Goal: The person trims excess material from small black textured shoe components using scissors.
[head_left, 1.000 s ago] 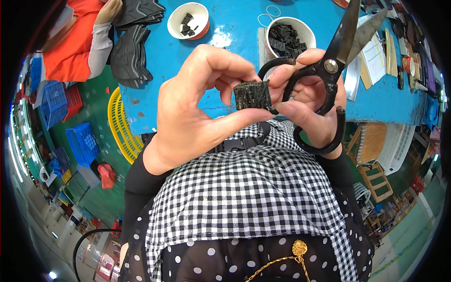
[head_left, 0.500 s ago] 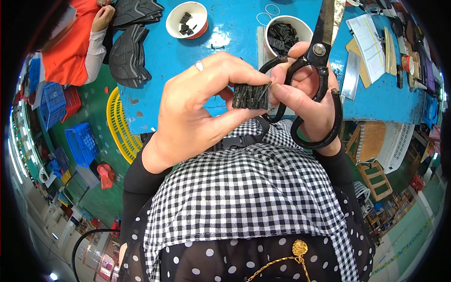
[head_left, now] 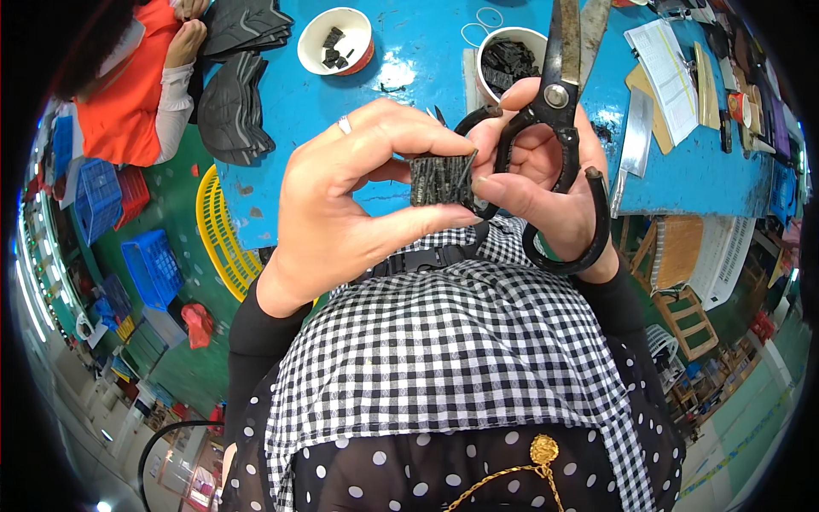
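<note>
My left hand (head_left: 341,183) pinches a small stack of black strips (head_left: 441,180) between thumb and fingers, the strips' edges turned toward me. My right hand (head_left: 546,183) has black-handled scissors (head_left: 558,96) hooked in it, with the blades pointing away from me. Its thumb and fingertips meet the right end of the stack, at a strip there. Beyond my hands stand a white paper bowl (head_left: 324,19) with a few black pieces (head_left: 334,49) and another bowl (head_left: 537,43) filled with black pieces (head_left: 509,64).
Black molded pieces (head_left: 235,107) lie stacked at the left of the blue table (head_left: 409,17), near a person in orange (head_left: 124,102). Papers (head_left: 665,81) and a metal blade (head_left: 633,136) lie at right. A yellow basket (head_left: 223,235) and blue crates (head_left: 152,269) are left of the table.
Both hands, the stack and the scissors have shifted slightly to the left. My right fingertips still touch the stack's right end.
</note>
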`<state>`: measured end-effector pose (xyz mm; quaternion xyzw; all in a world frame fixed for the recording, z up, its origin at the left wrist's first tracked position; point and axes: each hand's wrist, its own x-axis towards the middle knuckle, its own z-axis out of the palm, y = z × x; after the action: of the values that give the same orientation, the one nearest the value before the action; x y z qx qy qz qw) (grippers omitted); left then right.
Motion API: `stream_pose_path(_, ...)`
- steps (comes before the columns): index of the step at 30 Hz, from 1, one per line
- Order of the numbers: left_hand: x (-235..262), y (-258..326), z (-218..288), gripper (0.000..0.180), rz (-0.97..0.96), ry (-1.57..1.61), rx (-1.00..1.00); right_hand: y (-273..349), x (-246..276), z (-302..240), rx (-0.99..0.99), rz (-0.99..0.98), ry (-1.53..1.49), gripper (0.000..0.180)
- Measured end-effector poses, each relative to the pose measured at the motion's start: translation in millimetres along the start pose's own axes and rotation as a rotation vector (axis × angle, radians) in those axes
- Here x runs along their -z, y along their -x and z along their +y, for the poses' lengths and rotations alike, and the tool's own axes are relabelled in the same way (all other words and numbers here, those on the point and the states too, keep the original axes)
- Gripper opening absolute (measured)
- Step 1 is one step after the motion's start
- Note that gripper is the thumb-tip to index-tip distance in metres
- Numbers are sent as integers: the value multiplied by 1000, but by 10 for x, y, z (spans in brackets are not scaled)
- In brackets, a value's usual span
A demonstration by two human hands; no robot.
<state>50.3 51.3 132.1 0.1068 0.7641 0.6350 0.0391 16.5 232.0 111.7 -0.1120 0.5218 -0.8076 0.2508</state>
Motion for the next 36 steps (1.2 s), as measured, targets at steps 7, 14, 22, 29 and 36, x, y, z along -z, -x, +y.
stream_pose_path(7, -68, 4, -14, 40, 8, -105, -46, -21, -17, -52, -34, 57, -13, 44)
stream_pose_path(14, -143, 27, -63, 39, 16, 169, 142, -6, 13, -50, -27, 81, 27, 41)
stream_pose_path(22, -132, 71, -153, 35, -38, 387, 157, -15, 68, -75, -45, 37, -61, 40)
stream_pose_path(29, -102, 70, -62, 41, -38, 248, 154, -21, 94, -147, -67, -43, 128, 48)
stream_pose_path(36, -112, 72, -19, 42, -57, 184, 205, -30, 79, -74, 73, -84, 275, 45)
